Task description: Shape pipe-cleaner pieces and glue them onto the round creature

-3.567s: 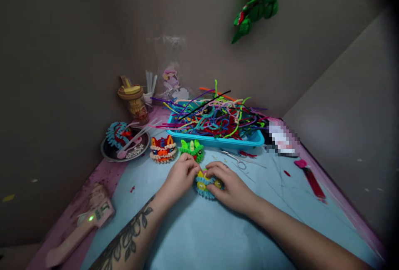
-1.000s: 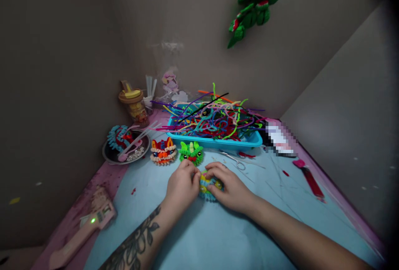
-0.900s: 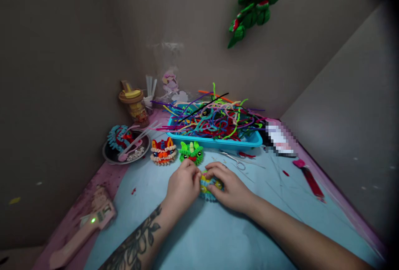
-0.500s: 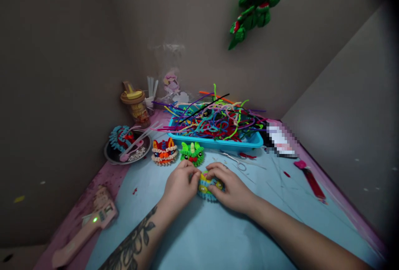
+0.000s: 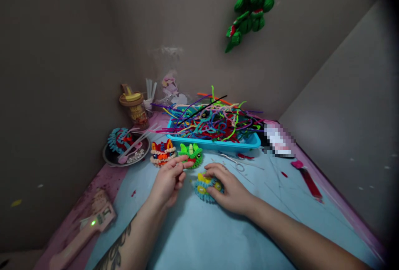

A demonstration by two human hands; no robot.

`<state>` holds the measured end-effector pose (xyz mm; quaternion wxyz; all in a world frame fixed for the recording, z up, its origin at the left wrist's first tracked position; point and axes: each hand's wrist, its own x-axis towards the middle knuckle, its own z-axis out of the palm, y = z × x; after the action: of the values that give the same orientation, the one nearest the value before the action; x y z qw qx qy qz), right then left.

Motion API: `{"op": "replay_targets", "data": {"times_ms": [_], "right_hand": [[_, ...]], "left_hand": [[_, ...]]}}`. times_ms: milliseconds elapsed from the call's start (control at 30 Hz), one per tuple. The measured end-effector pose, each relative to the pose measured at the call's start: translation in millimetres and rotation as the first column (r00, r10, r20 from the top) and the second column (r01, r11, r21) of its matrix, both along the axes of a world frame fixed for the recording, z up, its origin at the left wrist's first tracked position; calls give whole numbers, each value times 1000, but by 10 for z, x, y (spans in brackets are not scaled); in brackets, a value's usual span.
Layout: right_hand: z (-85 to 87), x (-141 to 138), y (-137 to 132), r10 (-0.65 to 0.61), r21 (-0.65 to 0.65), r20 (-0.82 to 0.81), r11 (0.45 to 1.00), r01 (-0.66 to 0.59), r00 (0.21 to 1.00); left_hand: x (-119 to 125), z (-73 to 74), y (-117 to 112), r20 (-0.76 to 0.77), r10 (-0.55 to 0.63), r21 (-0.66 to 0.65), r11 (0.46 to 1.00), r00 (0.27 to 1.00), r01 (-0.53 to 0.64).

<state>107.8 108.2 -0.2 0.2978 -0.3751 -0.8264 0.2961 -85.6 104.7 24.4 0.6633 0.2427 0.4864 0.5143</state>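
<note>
Well to the left of the grip, the orange, red and cream head of fuzzy pipe cleaner [image 5: 162, 157] looks complete, with ears and a nose. Next comes the left hand [image 5: 165, 182], well short of the grip, its fingers loosely spread and nothing visible between them; they partly cover the bright green pipe-cleaner head [image 5: 195, 153], which also looks finished, with ears and a pale horn. At the grip itself lies the light-blue, ribbed pipe-cleaner head with round yellow eyes [image 5: 204, 196], resting on the blue sheet [image 5: 193, 241]. The right hand [image 5: 232, 189] pinches its right side between thumb and fingers. Body, eyes and a yellow piece on top are in place; beside the other two, it seems to lack full ears and a nose, though the fingers hide part of it.

Left of the hands, the pale pink glue gun [image 5: 84, 229] lies on the pink tablecloth [image 5: 109, 180], near the table's edge. Beyond the grip, the turquoise plastic tray of pipe cleaners [image 5: 215, 142] and the silver metal scissors [image 5: 232, 162] bound the reach forward. The likeliest room for moving is on the sheet toward the wearer, between the forearms.
</note>
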Motion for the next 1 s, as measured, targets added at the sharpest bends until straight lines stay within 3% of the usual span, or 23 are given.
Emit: {"op": "replay_targets", "data": {"times_ms": [67,133,167,233,267,300,333,367,400,433,467,500,533,600,667,833,1000], "right_hand": [[8,1,-1,-3,11,-5,1000,3,1000],[14,6,-3,-16,24,-20,1000,16,1000],[16,9,-4,-25,33,-31,999,26,999],[16,19,-5,-42,54,-63,997,46,997],[15,25,-4,-53,66,-86,996,59,995],[13,32,-2,-67,79,-115,994,76,991],[10,40,2,-84,92,-151,991,99,985],[9,50,8,-107,101,-192,987,128,976],[8,61,15,-136,101,-233,981,163,963],[9,72,24,-169,90,-271,976,199,948],[11,84,35,-200,69,-303,971,231,932],[15,95,45,-229,40,-328,966,256,916],[19,105,54,-255,8,-345,961,275,903],[31,117,67,-292,-48,-360,954,295,886],[43,118,69,-312,-81,-361,949,303,879],[52,119,50,-307,-88,-367,951,296,878],[61,148,68,-316,-80,-381,947,310,869]], "left_hand": [[-88,84,17,43,29,15,999,999,-29],[-269,229,26,63,144,161,975,988,-152],[-381,316,20,80,254,286,921,964,-266],[-589,473,-28,83,508,548,695,857,-465],[-659,521,-75,-21,588,642,628,809,-440],[-694,540,-137,-251,592,673,676,766,-301],[-693,524,-212,-542,511,623,777,667,-89],[-659,476,-297,-798,343,462,876,496,138],[-597,403,-387,-949,166,242,929,269,280],[-520,315,-477,-999,46,52,949,29,310],[-438,222,-561,-987,-51,-102,933,-153,345],[-360,135,-634,-955,-104,-205,908,-277,365],[-296,62,-693,-926,-128,-271,880,-355,391],[-216,-31,-762,-892,-120,-327,836,-435,441],[-194,-59,-773,-884,-99,-334,818,-458,468],[-179,-18,-741,-891,-61,-290,839,-450,461],[-259,40,-833,-832,-27,-319,840,-554,439]]}}
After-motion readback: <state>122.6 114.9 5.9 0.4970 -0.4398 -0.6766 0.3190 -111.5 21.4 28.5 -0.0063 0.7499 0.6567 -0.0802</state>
